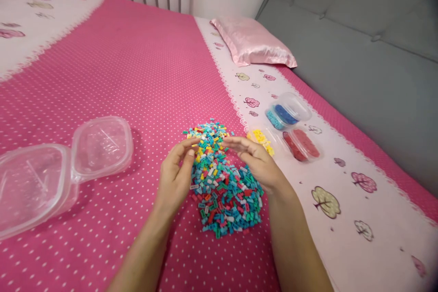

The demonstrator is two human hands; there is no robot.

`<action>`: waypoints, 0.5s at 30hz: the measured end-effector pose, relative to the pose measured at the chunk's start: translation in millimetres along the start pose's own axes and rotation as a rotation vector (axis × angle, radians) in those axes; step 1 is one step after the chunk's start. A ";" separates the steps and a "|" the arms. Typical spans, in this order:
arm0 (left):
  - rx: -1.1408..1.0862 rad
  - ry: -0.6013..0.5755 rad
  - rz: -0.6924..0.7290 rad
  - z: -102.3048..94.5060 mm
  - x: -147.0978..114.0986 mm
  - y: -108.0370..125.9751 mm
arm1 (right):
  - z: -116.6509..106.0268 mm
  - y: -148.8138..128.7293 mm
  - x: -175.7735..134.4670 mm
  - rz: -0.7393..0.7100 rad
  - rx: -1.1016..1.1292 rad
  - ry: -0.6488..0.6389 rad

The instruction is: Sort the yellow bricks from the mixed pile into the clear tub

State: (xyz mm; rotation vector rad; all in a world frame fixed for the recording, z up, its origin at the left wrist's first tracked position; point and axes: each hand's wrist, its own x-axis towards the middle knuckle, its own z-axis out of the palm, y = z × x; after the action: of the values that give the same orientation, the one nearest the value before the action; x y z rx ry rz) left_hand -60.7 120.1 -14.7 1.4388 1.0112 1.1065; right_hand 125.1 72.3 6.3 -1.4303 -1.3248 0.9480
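The left hand (176, 175) hovers over the left edge of a pile of small coloured bricks (224, 191), its fingers bent and drawn toward the thumb; whether a brick sits between the fingertips cannot be told. The right hand (258, 159) reaches in from the other side, fingers stretched flat and close together, pointing at the left hand, with nothing visibly held. The fingertips of both hands nearly meet above the upper part of the pile. The pile lies on a bed (112, 77) covered in pink cloth with white dots, and mixes turquoise, blue, red, yellow and white pieces. Just right of the pile, on the pale border of the cover, stand small clear tubs: one with yellow pieces (262, 139), one with red (301, 143), one with blue (285, 114). Well to the left lies a clear hinged container (61, 169), opened flat. A pink pillow (253, 41) rests near the grey headboard (359, 54).
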 end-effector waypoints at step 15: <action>0.517 -0.050 -0.077 -12.5 2.9 -21.0 | 12.7 11.2 0.0 0.050 -0.587 0.158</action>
State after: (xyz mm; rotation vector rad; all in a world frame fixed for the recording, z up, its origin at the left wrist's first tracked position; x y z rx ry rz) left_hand -72.9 128.5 -34.4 1.8033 1.3701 0.7764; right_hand 116.0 74.1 -7.8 -1.9400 -1.5216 0.4726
